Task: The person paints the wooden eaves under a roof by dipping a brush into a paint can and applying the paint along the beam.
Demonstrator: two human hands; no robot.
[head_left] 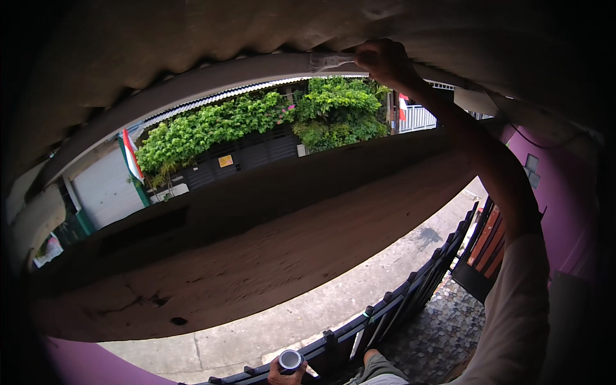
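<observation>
My right hand (383, 59) is raised high with its fingers closed round the handle of a paintbrush (326, 61). The brush's pale bristles point left and lie against the long grey-brown beam (256, 66) beneath the corrugated roof. Low in the view, my left hand (285, 376) is wrapped round a small open can (290, 359). The can has a pale rim and a greyish inside; how full it is I cannot tell.
A wide, rough concrete ledge (256, 269) crosses in front of me. Corrugated roofing (212, 32) hangs close overhead. A black metal fence (398, 298) stands below, beside pebbled flooring (443, 327). Across the street are green bushes (218, 138) and a red-and-white flag (132, 157).
</observation>
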